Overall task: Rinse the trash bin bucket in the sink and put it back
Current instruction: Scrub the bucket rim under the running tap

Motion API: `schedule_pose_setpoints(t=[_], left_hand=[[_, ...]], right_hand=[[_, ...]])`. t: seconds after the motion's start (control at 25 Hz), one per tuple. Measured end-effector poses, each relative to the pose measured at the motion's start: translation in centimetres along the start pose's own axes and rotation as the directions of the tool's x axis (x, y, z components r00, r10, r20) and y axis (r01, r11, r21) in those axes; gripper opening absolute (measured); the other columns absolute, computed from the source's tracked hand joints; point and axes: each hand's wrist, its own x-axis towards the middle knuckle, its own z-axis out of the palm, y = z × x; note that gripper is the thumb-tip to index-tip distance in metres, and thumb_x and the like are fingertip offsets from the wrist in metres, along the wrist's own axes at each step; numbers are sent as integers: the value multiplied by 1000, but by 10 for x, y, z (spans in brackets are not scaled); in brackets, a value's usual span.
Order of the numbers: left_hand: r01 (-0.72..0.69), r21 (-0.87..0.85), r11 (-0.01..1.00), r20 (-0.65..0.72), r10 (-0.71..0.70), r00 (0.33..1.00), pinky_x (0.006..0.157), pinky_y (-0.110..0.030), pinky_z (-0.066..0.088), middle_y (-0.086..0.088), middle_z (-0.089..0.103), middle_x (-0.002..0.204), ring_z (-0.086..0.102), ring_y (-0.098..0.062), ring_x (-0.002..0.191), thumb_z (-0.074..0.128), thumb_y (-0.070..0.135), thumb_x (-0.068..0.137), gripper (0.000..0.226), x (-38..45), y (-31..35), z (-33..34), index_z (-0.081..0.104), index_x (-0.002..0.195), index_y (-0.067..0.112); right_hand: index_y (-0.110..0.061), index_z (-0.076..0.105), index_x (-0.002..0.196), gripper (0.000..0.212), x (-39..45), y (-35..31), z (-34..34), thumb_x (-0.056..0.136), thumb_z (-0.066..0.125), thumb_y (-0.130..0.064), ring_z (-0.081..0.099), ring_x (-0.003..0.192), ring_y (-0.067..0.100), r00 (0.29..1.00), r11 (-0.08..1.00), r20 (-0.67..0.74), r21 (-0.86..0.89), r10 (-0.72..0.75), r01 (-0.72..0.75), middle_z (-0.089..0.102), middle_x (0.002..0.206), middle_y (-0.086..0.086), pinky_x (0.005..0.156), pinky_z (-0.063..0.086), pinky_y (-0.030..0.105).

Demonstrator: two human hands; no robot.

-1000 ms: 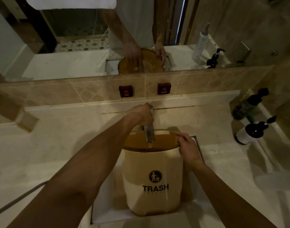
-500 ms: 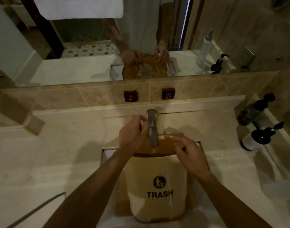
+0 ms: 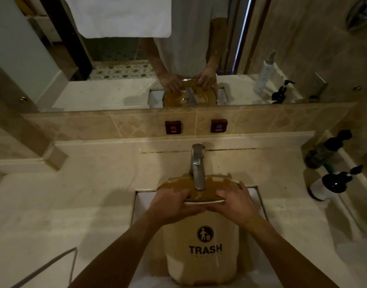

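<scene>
The left hand had left the tap; now both it and the right hand closed their grip on the bucket rim, standing in the sink, probably ready for swirling.

The pale stone counter is carrying a square sink cut into its middle, the bucket standing in it. Two dark pump bottles are sitting at the right edge. The tap is rising behind the basin.
</scene>
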Motion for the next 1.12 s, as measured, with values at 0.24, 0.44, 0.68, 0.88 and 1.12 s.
schedule_pose_setpoints(t=[0.24, 0.44, 0.68, 0.88, 1.12], left_hand=[[26, 5, 1000, 78, -26, 997, 57, -22, 34, 11, 65, 85, 59, -10, 73, 46, 85, 72, 59, 2, 4, -3, 56, 87, 30], [34, 15, 999, 77, -35, 996, 50, -18, 24, 11, 62, 79, 55, -8, 67, 44, 85, 73, 59, 1, 7, -7, 56, 84, 29], [46, 48, 998, 76, -50, 996, 56, -25, 27, 7, 67, 84, 51, -8, 67, 47, 83, 74, 52, 0, 9, -9, 51, 81, 31], [49, 37, 998, 80, -52, 995, 50, -20, 22, 7, 66, 82, 49, -7, 66, 48, 82, 74, 49, 0, 9, -9, 47, 80, 33], [49, 59, 997, 78, -54, 996, 53, -24, 26, 8, 67, 83, 48, -6, 65, 47, 83, 75, 52, 0, 7, -6, 55, 85, 32]], right_hand=[[-34, 64, 91, 102, -4, -4, -3, 49, -1, -99, 52, 110, 9, 999, 1000, -29, 3, 20, -20, 65, 100, -11, 116, 11, 43], [-35, 50, 75, 70, -7, -8, -6, 55, 15, -93, 53, 105, 11, 998, 1000, -55, 9, 23, -22, 58, 89, -12, 117, 14, 43], [-38, 48, 78, 61, -6, -6, -4, 61, 22, -91, 52, 111, 11, 998, 1000, -54, 13, 14, -13, 63, 99, -11, 117, 13, 43], [-38, 49, 77, 47, -7, -5, -4, 72, 37, -82, 52, 109, 10, 999, 1000, -48, 2, 3, -3, 51, 90, -16, 116, 14, 42], [-38, 52, 80, 58, -6, -4, -1, 64, 28, -90, 50, 114, 12, 998, 1000, -64, -2, 4, -4, 64, 102, -11, 116, 13, 43]])
